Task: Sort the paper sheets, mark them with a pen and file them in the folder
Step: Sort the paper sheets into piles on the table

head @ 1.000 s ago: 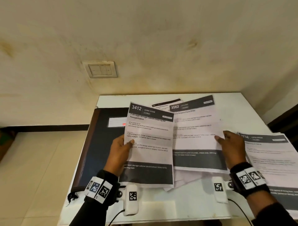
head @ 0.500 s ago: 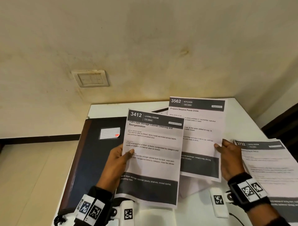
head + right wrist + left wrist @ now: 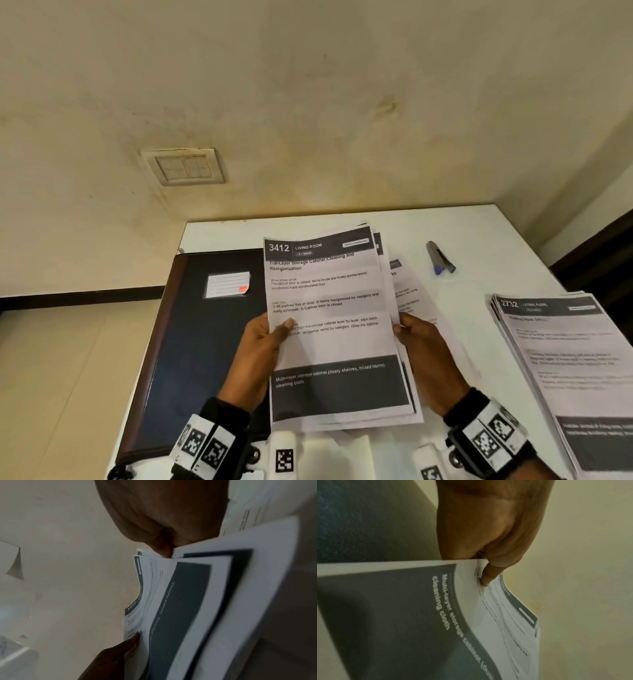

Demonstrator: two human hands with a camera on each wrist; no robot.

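The folder (image 3: 191,342) lies shut at the table's (image 3: 479,233) left edge. The left hand (image 3: 260,346) and right hand (image 3: 419,346) each pinch a side of the sheets (image 3: 332,339), held above the table's near edge. Their edges are uneven, so a loose sheet could slip out. The pen (image 3: 440,257) lies towards the far right corner, the second stack (image 3: 565,359) at the right edge.

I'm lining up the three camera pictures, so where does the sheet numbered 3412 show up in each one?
Head: the sheet is at centre, held upright at its side edges.
Left wrist: lower half, curving right.
Right wrist: centre, seen edge-on, number at its left edge.
Shared landmark: the left hand's thumb pressing its text.
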